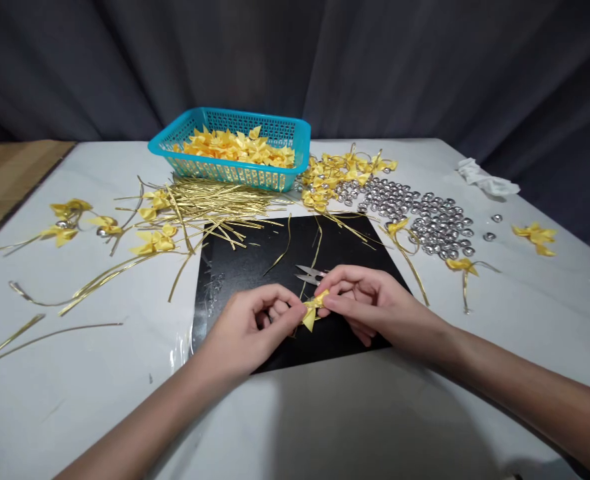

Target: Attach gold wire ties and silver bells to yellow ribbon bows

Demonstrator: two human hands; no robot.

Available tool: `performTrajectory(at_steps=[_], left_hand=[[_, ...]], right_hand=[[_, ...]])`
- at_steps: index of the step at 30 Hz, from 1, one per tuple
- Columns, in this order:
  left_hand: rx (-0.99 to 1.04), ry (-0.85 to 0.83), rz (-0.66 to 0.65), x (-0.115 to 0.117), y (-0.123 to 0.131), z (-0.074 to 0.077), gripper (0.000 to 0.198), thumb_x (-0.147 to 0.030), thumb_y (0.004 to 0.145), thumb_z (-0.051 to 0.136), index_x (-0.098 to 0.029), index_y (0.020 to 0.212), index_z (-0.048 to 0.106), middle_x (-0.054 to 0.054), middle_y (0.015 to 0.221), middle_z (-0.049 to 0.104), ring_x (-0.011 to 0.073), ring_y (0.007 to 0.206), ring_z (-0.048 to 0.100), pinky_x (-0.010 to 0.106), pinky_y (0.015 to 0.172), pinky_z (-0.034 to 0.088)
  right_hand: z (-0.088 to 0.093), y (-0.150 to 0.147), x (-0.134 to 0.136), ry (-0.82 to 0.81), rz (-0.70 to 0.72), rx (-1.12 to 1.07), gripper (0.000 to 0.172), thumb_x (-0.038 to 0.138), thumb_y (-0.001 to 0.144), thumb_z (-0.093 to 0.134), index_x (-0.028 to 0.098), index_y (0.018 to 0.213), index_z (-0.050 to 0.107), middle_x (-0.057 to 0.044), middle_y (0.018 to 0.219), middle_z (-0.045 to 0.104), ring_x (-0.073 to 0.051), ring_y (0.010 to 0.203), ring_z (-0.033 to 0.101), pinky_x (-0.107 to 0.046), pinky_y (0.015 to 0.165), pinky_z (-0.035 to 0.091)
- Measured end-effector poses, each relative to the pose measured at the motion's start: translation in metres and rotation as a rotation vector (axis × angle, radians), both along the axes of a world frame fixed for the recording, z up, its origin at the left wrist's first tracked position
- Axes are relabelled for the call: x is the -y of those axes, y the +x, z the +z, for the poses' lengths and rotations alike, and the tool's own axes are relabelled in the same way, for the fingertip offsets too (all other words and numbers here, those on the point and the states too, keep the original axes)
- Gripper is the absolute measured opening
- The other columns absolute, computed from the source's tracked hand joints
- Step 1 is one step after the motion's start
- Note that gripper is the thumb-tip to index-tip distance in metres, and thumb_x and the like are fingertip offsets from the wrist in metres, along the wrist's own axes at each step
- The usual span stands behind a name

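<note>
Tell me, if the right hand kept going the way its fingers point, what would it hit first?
The right hand points leftward, and both hands pinch the yellow bow between them. So it would probably meet the left hand first, just past the bow.

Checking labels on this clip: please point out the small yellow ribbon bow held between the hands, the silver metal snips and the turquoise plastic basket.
small yellow ribbon bow [309, 320]: head view, lower tail.
silver metal snips [307, 271]: head view, upper blade.
turquoise plastic basket [225, 172]: head view, front wall.
</note>
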State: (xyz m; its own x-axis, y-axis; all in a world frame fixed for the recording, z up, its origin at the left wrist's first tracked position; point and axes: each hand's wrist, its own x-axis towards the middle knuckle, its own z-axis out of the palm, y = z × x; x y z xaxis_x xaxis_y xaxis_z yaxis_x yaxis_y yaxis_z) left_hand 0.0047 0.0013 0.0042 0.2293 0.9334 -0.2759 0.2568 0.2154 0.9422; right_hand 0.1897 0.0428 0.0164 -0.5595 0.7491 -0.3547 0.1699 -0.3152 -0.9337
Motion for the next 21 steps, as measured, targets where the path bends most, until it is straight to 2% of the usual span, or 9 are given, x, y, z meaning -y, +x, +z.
performTrajectory(at_steps=[4, 6, 11, 14, 18, 21], left_hand=[[0.003, -0.014, 0.061, -0.0003, -0.0007, 0.0005, 0.024, -0.040, 0.077, 0.057, -0.016, 0.075, 0.057, -0.002, 0.064, 0.052, 0.0107, 0.057, 0.046, 0.022, 0.052, 0.034], [-0.004, -0.047, 0.040, -0.0007, -0.0008, 0.0023, 0.024, -0.040, 0.077, 0.058, -0.016, 0.077, 0.059, -0.002, 0.062, 0.051, 0.0097, 0.053, 0.043, 0.021, 0.048, 0.031], [0.002, 0.017, -0.031, 0.0000, -0.0001, 0.0074, 0.019, -0.032, 0.075, 0.061, -0.015, 0.067, 0.061, -0.001, 0.065, 0.055, 0.0095, 0.056, 0.044, 0.021, 0.051, 0.032], [0.129, -0.050, -0.028, 0.0028, -0.0008, 0.0084, 0.020, -0.034, 0.077, 0.061, -0.016, 0.070, 0.064, 0.001, 0.067, 0.061, 0.0102, 0.059, 0.050, 0.020, 0.054, 0.035], [0.416, -0.231, -0.017, 0.0069, -0.0005, 0.0084, 0.022, -0.034, 0.084, 0.055, -0.018, 0.076, 0.068, 0.002, 0.075, 0.069, 0.0088, 0.058, 0.057, 0.018, 0.054, 0.039], [0.494, -0.316, -0.035, 0.0078, 0.0016, 0.0079, 0.024, -0.033, 0.086, 0.053, -0.018, 0.077, 0.069, 0.003, 0.079, 0.071, 0.0070, 0.055, 0.059, 0.017, 0.052, 0.039]], right_hand=[[-0.0018, -0.0009, 0.0009, 0.020, -0.059, -0.007, 0.028, 0.038, 0.078, 0.065, 0.015, 0.083, 0.050, 0.006, 0.056, 0.055, 0.000, 0.031, 0.034, -0.012, 0.031, 0.030], [-0.0030, -0.0001, 0.0013, 0.034, -0.084, -0.016, 0.025, 0.037, 0.081, 0.063, 0.016, 0.083, 0.050, 0.008, 0.051, 0.050, 0.000, 0.031, 0.033, -0.012, 0.031, 0.029], [-0.0038, 0.0012, 0.0016, 0.103, -0.146, -0.025, 0.025, 0.034, 0.072, 0.072, 0.014, 0.077, 0.059, 0.001, 0.073, 0.060, -0.001, 0.043, 0.041, -0.014, 0.038, 0.035], [-0.0029, 0.0010, 0.0019, 0.127, -0.217, -0.016, 0.024, 0.034, 0.070, 0.073, 0.014, 0.075, 0.060, 0.001, 0.067, 0.059, -0.002, 0.041, 0.041, -0.015, 0.036, 0.033], [-0.0024, 0.0010, 0.0031, 0.137, -0.327, -0.038, 0.026, 0.034, 0.069, 0.074, 0.015, 0.074, 0.058, 0.005, 0.057, 0.054, -0.002, 0.037, 0.038, -0.015, 0.034, 0.030], [-0.0024, 0.0013, 0.0040, 0.144, -0.355, -0.054, 0.028, 0.035, 0.069, 0.075, 0.016, 0.072, 0.055, 0.006, 0.052, 0.051, -0.002, 0.035, 0.036, -0.015, 0.033, 0.027]])
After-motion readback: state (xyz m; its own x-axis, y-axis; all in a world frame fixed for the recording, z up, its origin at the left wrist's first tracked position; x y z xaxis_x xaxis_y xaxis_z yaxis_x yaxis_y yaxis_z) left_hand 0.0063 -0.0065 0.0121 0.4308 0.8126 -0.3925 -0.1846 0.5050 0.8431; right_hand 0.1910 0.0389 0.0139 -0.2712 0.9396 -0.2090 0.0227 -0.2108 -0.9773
